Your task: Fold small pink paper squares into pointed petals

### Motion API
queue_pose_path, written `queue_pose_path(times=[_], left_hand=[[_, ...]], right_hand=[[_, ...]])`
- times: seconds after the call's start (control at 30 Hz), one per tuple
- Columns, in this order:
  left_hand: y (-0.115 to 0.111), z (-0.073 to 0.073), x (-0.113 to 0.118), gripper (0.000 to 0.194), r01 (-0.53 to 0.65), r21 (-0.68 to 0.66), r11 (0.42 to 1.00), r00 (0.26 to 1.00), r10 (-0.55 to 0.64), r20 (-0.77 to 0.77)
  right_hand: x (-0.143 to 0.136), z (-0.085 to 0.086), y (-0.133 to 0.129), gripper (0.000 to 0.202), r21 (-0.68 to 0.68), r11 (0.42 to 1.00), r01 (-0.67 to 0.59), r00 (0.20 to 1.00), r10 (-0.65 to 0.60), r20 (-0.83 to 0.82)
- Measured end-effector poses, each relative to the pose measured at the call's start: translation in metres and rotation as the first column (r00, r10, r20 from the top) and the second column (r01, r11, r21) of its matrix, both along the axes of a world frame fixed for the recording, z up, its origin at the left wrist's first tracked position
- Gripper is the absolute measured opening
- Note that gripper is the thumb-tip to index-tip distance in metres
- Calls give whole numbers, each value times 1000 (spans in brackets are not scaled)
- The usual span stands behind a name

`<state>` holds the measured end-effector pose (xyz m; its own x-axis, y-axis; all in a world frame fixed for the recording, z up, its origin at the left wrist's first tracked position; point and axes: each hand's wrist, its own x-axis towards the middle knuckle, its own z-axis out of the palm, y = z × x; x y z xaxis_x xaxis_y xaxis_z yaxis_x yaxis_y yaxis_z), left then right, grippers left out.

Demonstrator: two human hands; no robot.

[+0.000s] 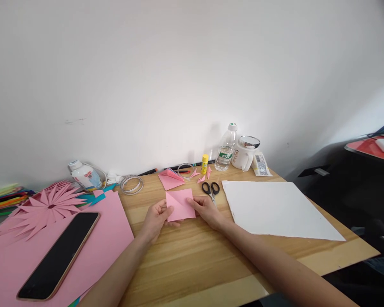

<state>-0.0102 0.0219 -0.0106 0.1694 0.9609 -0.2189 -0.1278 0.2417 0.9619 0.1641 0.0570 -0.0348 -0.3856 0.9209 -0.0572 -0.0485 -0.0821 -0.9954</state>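
A pink paper square [180, 205] with a faint diagonal crease is held up between both hands over the wooden table. My left hand [156, 218] grips its left edge, the thumb on top and fingers behind. At the upper right part of the square, my right hand [206, 209] pinches it with thumb and fingers. Just behind the square lies folded pink paper [172, 179]. Black-handled scissors [211, 189] rest beyond my right hand, near a yellow glue stick [205, 164] standing upright and small folded pink pieces [201, 179].
On the left, a phone [59, 256] lies on large pink paper [115, 226] beside a pink paper star [53, 206] and a white bottle [85, 175]. At right are a white sheet [275, 209], water bottle [225, 149] and mug [244, 155]. Tape rings [132, 185] sit behind.
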Motion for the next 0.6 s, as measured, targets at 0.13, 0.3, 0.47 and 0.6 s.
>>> queue_pose_path(times=[0.13,0.3,0.47,0.6], left_hand=[[-1,-2,-1,52,-2,58,998,1000,2,-6],[-5,-4,4,51,35,93,995,999,-31,-39],[-8,-4,7,42,66,86,994,997,-62,-55],[-7,-9,6,35,20,213,977,973,30,-229]], right_hand=[[3,-1,-1,44,-30,999,23,1000,-23,-20],[7,5,-5,39,-75,997,26,998,-30,-54],[7,6,-9,38,-167,986,17,984,-46,-171],[7,2,-7,37,-275,960,54,970,-115,-213]])
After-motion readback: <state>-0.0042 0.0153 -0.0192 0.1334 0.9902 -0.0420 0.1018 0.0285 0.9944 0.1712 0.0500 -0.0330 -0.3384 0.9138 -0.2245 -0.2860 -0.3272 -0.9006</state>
